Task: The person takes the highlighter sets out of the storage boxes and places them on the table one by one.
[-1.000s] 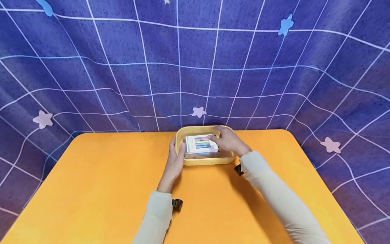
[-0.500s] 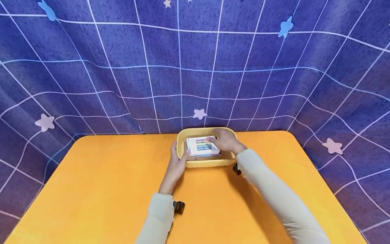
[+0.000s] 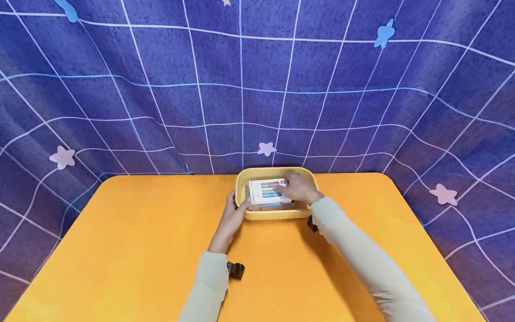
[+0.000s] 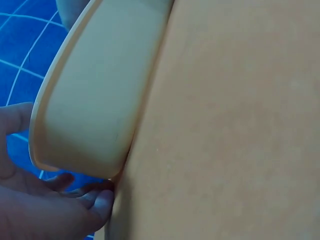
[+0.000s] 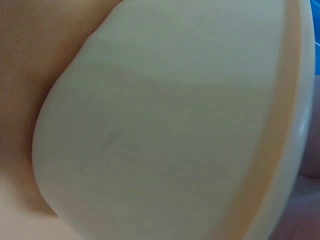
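Note:
A yellow plastic basin [image 3: 277, 215] stands at the far edge of the table. Inside it, toward the left, lies a white box of coloured pens [image 3: 257, 197], its window showing colourful strips. Other flat items lie beneath the box, their kind unclear. My left hand [image 3: 231, 219] holds the basin's left end, thumb at the rim and fingers along the outer wall. My right hand [image 3: 299, 188] reaches into the basin and grips the box near its right end. Its thumb lies over the box; the other fingers are partly hidden. Only the basin's outer wall [image 5: 165, 150] fills most of the right wrist view.
An orange table [image 3: 141, 246] spreads out in front of the basin. Right behind it hangs a blue-purple curtain [image 3: 217, 103] with a grid and stars, and it also surrounds the sides.
The right hand has drawn slightly lower into the basin, its fingers leaving the back rim. The left hand stays at the basin's left end. The whole view has shifted slightly.

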Motion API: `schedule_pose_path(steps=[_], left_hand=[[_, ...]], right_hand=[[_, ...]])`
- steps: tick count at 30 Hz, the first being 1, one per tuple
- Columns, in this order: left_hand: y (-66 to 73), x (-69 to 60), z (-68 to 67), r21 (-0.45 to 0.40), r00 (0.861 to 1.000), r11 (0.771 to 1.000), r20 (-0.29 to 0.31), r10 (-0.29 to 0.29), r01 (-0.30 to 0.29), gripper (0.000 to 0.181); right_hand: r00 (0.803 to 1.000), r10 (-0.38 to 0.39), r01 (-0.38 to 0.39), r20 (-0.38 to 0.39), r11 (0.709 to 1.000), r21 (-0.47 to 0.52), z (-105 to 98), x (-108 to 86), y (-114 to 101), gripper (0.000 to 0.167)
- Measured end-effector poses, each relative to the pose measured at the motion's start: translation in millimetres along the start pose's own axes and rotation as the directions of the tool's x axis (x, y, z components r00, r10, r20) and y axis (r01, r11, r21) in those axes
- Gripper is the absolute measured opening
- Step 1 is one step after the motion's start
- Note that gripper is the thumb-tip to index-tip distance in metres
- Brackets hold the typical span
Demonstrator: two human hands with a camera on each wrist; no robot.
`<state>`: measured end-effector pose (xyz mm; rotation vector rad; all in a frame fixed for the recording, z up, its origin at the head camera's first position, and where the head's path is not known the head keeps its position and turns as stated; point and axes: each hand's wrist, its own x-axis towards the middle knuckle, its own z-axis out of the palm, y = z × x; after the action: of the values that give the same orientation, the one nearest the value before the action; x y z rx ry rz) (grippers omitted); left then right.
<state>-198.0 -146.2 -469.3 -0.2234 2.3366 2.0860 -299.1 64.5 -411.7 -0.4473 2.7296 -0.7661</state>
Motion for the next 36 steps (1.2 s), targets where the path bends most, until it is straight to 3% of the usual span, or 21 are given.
schedule_pose_path(steps=[8,26,36], left_hand=[[0.7,3.7,0.5,-0.021,0.999,0.999,-0.006,-0.041,0.041,0.079],[-3.7,-1.1,6.2,0.033,0.999,0.999,-0.032,-0.006,0.007,0.079],[-4.1,-2.4,7.0,0.047,1.0,0.999,-0.025,0.0,0.001,0.079]], right_hand=[[1.0,-0.017,0.017,-0.02,1.0,-0.002,-2,2.8,0,0.071],[0.993,-0.039,0.035,-0.111,0.998,-0.043,1,-7.6,0,0.054],[0.993,-0.058,0.052,-0.102,0.997,-0.056,6,-13.9,2,0.048]])
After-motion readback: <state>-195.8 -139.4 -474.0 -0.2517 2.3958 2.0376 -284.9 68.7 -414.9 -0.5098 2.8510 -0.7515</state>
